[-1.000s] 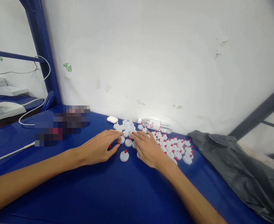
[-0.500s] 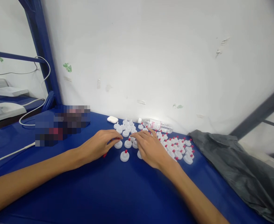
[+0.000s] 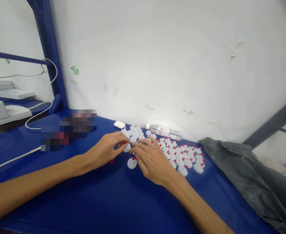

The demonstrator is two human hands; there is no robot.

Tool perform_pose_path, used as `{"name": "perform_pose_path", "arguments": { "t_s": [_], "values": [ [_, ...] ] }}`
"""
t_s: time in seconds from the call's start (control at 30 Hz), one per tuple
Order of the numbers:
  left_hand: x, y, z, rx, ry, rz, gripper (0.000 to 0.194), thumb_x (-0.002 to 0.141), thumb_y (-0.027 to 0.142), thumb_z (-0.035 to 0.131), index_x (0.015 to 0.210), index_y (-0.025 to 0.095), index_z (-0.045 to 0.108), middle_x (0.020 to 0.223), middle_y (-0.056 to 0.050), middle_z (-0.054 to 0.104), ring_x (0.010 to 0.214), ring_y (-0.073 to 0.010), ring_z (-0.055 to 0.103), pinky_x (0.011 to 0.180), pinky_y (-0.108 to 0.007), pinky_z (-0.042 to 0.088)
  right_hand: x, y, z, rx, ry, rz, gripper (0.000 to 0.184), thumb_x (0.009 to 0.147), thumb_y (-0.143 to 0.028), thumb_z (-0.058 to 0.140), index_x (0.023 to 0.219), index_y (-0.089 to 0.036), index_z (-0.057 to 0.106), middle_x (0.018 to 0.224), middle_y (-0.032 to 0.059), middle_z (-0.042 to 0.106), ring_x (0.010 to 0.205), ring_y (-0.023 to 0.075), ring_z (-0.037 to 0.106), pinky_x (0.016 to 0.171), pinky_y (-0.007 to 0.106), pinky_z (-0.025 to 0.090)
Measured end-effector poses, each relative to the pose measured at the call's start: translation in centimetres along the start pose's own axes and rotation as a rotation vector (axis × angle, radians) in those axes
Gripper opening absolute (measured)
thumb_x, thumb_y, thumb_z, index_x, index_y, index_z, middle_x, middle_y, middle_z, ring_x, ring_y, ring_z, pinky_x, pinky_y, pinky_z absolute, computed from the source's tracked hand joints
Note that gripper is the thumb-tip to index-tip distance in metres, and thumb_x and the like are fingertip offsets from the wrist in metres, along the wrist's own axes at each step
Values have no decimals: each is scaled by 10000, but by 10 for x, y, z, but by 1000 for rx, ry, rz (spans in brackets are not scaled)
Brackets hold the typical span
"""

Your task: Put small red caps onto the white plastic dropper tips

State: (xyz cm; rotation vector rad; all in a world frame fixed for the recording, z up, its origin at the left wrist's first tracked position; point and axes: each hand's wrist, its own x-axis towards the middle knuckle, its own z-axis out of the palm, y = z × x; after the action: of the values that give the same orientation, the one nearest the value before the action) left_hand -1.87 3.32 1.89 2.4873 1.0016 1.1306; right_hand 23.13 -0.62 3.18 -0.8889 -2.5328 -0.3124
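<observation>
My left hand (image 3: 106, 148) is closed in a pinch at the red tip of a white nozzle cap (image 3: 126, 148). My right hand (image 3: 152, 159) reaches over the group from the right, palm down with its fingers stretched and apart. Its fingertips are close to that cap, and the caps below it are partly hidden. A single red-tipped cap (image 3: 132, 163) stands in front, between the hands. Behind the fingers is a cluster of white caps without red tips (image 3: 134, 130). Small red tips (image 3: 111, 161) lie under my left hand, partly covered.
Many red-tipped caps (image 3: 180, 159) are spread to the right on the blue surface (image 3: 123, 201). A clear bottle (image 3: 166, 130) lies along the wall near a white case (image 3: 119, 124). A dark grey cloth (image 3: 245, 175) covers the right side; a white cable (image 3: 13, 160) runs at left.
My right hand has shifted left, nearer to my left hand, uncovering caps on its right side. My left hand stays at the cap's red tip. The view has turned slightly.
</observation>
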Motion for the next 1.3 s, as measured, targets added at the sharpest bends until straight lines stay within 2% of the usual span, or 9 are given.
{"name": "perform_pose_path", "arguments": {
  "t_s": [0.13,0.27,0.4,0.57,0.73,0.8,0.97,1.13,1.3],
  "values": [
    [1,11,-4,-90,139,-39,185,1061,315,660,1067,213,814,1010,-45,825,849,-191,765,858,-323,659,0,-3,3,-39,38,-23,382,1148,-220,572,1457,-335,765,1537,103,767,1464,372,690,1274,697,537],
    [0,17,-2,-160,158,-29,172,1042,288,672,1056,216,827,1044,-49,840,884,-187,784,854,-303,662,0,-2,5,-56,82,-4,398,1138,-262,625,1512,-331,744,1585,129,733,1457,398,700,1235,704,577],
    [0,16,2,-231,115,-86,173,1025,308,712,1038,219,860,1010,-43,872,876,-190,808,838,-295,652,-1,4,6,-20,61,-31,306,1138,-262,654,1396,-336,801,1438,104,817,1354,365,758,1264,708,550],
    [0,14,3,-306,61,-134,148,985,322,768,968,221,874,916,-24,888,814,-194,815,825,-297,643,-3,14,8,-39,108,-60,225,1125,-234,689,1261,-333,840,1306,90,851,1260,338,784,1239,668,566],
    [-1,14,3,-295,55,-170,137,968,327,787,930,223,868,868,-12,882,744,-180,779,750,-276,611,-2,13,9,-34,148,-74,368,1088,-67,639,1254,-340,821,1184,46,869,1103,277,819,1220,569,595],
    [-2,13,4,-299,32,-197,127,963,315,782,926,222,859,843,-10,876,745,-186,782,732,-273,604,0,9,8,-34,150,-51,369,1077,-61,650,1226,-353,819,1137,22,871,1052,263,830,1221,535,602],
    [-2,15,5,-219,-29,-146,137,958,234,715,920,233,847,892,-19,868,806,-199,781,779,-292,618,3,0,2,-8,80,49,234,1131,-186,632,1164,-345,800,1203,25,868,1124,281,828,1221,570,585],
    [-1,13,3,-208,-18,-149,163,992,294,703,957,235,851,939,-46,870,834,-229,791,828,-347,640,1,-2,-3,33,2,39,173,1158,-288,628,1137,-332,793,1171,18,873,1138,284,817,1258,600,530],
    [0,4,1,-74,51,-125,122,982,299,746,961,268,862,1031,-68,885,1013,-293,794,992,-422,620,-1,-2,-3,41,-38,15,266,1206,-328,548,1138,-254,794,1100,50,871,1078,272,804,1250,611,499]
  ]
}}
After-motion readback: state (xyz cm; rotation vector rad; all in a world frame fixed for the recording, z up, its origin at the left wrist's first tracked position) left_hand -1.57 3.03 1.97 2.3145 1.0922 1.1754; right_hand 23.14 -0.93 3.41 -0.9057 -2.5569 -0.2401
